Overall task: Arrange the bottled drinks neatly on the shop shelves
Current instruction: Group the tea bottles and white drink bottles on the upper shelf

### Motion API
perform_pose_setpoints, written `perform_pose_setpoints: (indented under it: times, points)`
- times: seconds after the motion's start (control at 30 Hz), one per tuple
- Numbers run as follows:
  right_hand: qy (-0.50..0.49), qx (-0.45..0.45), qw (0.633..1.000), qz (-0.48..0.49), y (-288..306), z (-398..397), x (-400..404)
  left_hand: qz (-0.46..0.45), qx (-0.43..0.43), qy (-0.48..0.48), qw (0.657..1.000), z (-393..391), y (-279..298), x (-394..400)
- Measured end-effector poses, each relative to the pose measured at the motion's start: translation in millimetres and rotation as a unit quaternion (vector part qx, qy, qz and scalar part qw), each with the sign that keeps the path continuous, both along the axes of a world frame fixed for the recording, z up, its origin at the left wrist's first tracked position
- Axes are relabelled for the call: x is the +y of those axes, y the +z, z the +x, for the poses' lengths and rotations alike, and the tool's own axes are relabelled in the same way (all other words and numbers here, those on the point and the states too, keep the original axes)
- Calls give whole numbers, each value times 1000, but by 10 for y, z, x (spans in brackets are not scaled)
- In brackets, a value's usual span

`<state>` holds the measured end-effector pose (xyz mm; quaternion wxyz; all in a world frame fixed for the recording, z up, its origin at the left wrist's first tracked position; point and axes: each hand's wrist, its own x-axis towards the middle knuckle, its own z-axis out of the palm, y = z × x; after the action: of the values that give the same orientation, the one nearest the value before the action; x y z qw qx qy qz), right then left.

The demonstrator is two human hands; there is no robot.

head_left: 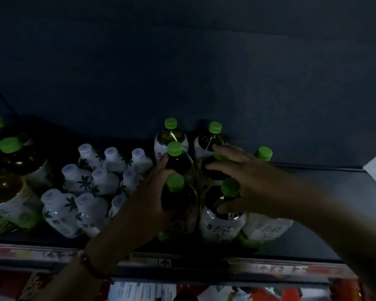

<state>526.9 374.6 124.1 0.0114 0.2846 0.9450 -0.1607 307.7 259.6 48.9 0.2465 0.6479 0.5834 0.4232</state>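
Observation:
Several green-capped tea bottles (171, 133) with white labels stand in two rows on a dark shelf (326, 240). My left hand (148, 198) wraps the shoulder of the front bottle of the left row (175, 185). My right hand (245, 183) is clasped over the front bottle of the right row (223, 222), thumb on its shoulder and fingers reaching the bottle behind. Another green-capped bottle (264, 153) stands partly hidden behind my right hand.
Small white bottles with white caps (100, 181) crowd the shelf to the left. Larger green-capped bottles (9, 146) stand at the far left. The shelf's front edge (182, 262) carries a price strip. Bare shelf lies to the right; goods show on the shelf below (139, 292).

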Motion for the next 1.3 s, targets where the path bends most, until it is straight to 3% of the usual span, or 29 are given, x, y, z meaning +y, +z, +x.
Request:
perform_pose_setpoints:
  times: [0.2, 0.3, 0.4, 0.5, 0.67, 0.83, 1.0, 1.1, 1.23, 1.3]
  points:
    - [20, 48, 998, 38, -89, -59, -81, 19, 29, -14, 999, -2, 87, 17]
    - [4, 53, 998, 31, -99, -47, -117, -14, 6, -26, 1000, -74, 193, -12]
    - [-13, 46, 998, 32, -109, -31, -137, -52, -107, 51, 992, -236, 505, 156]
    - [-28, 38, 998, 32, -104, -46, -136, -45, -77, 162, 983, -478, 713, 759]
    - [-37, 48, 998, 21, -83, -53, -126, -181, -102, 112, 972, -567, 501, 1321]
    - [-42, 65, 997, 16, -143, 1, -132, -146, -135, 113, 973, -432, 314, 1297]
    - [-49, 77, 994, 53, -183, 4, -170, -151, -108, 100, 977, -422, 292, 1251]
    - [-58, 75, 993, 65, -191, 16, -232, -154, -151, 71, 974, -366, 395, 1141]
    - [-78, 42, 996, 28, -225, 105, -283, -40, -31, 36, 998, -300, 461, 538]
    - [-78, 31, 997, 4, -253, 136, -296, -46, 23, -36, 998, -237, 390, 147]
